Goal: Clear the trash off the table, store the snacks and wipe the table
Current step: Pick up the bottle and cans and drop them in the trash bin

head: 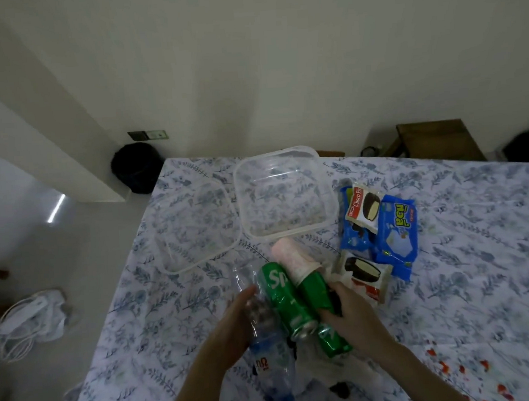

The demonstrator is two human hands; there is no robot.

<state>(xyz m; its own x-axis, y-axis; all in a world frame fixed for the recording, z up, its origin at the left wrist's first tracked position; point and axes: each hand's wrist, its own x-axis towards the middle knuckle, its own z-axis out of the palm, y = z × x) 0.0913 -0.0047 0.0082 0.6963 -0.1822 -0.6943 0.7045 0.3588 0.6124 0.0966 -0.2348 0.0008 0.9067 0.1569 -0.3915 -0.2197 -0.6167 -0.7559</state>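
Note:
Between my two hands sits a bundle of trash over the table (448, 282). My left hand (238, 319) presses against a clear plastic bottle (265, 339) on the bundle's left side. My right hand (354, 315) grips a green can (317, 296) on its right side. A second green can (286, 298) and a pink paper cup (293, 259) are squeezed in the middle. Wrapped snacks lie to the right: two Choco Pie packs (363, 208) (364, 276) and blue packs (396, 228). A clear plastic container (249, 176) stands open behind, its lid (167, 252) lying flat to the left.
A flowered blue-white cloth covers the table. A black trash bin (136, 168) stands on the floor past the table's far left corner. White cables (29, 323) lie on the floor at left. A wooden stool (436, 138) is beyond the far edge.

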